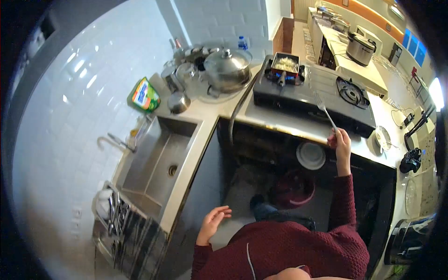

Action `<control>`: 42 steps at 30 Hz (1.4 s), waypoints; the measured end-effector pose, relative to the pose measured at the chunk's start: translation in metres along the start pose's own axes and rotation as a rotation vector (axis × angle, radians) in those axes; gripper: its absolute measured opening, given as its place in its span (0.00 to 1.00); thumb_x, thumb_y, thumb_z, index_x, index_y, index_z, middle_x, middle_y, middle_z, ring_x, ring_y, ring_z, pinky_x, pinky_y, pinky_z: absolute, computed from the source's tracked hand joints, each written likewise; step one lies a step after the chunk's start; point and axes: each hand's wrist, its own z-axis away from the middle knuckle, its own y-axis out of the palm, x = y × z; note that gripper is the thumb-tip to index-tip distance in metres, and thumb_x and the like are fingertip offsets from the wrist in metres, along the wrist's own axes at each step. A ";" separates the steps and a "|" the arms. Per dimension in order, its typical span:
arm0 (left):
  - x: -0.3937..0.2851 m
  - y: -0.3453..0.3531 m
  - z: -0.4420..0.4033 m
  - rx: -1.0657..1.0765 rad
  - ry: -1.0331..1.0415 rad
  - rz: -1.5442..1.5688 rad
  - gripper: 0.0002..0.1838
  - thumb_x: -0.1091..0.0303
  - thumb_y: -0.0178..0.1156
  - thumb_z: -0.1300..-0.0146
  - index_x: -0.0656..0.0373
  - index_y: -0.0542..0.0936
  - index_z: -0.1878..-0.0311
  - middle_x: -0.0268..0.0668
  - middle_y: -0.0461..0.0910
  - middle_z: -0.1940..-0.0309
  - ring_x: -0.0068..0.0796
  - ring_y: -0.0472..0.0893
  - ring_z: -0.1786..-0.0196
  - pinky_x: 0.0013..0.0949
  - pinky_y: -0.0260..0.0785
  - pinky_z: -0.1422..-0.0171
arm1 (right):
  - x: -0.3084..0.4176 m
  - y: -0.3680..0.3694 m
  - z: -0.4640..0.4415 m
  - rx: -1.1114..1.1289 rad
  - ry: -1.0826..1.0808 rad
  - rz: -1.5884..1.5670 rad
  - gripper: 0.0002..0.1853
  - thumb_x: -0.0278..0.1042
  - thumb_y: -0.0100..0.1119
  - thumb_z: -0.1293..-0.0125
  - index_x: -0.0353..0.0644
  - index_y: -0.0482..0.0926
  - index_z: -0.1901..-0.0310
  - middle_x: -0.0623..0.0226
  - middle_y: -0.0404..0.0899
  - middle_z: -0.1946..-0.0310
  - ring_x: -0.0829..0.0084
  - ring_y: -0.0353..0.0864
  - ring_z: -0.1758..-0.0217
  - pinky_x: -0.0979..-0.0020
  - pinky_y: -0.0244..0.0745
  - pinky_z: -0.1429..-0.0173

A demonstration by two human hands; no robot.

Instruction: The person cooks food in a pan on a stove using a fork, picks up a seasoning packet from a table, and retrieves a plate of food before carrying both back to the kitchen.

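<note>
My right hand (343,143) is closed around the handle of a fork (325,110), whose tines point up and left over the front of the gas stove (322,95). On the stove's left burner, with a blue flame beneath it, sits a small square pan (283,70) holding pale chopped food (286,63). The pan's dark handle points toward me. Low in front of my body, my left hand (214,223) hangs in the air near the sink side, fingers loosely extended, holding nothing.
Left of the stove stands a large lidded pot (227,70). A steel sink (161,158) and a green detergent pouch (146,95) are farther left. The right burner (353,92) carries no pan. A bowl (382,136) stands at the counter's right; a rice cooker (360,48) is behind.
</note>
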 end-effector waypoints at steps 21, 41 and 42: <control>-0.170 0.119 -0.413 0.570 -0.122 0.217 0.22 0.51 0.43 0.32 0.58 0.65 0.45 0.42 0.76 0.61 0.31 0.79 0.60 0.35 0.74 0.57 | -0.005 0.059 -0.234 -0.242 -0.166 0.213 0.13 0.37 0.50 0.34 0.36 0.78 0.68 0.77 0.69 0.83 0.87 0.65 0.81 0.82 0.58 0.78; -0.179 0.134 -0.506 0.895 -0.381 0.298 0.19 0.49 0.49 0.36 0.54 0.66 0.53 0.43 0.76 0.61 0.37 0.79 0.61 0.40 0.73 0.57 | -0.004 0.149 -0.345 -0.540 -0.146 0.747 0.16 0.39 0.52 0.46 0.31 0.78 0.76 0.43 0.76 0.75 0.46 0.77 0.67 0.56 0.71 0.59; -0.179 0.136 -0.506 0.908 -0.386 0.299 0.19 0.48 0.49 0.36 0.53 0.65 0.54 0.42 0.76 0.61 0.36 0.79 0.61 0.39 0.73 0.57 | -0.010 0.148 -0.350 -0.552 -0.190 0.766 0.15 0.37 0.52 0.45 0.31 0.78 0.76 0.49 0.76 0.79 0.55 0.77 0.73 0.61 0.72 0.65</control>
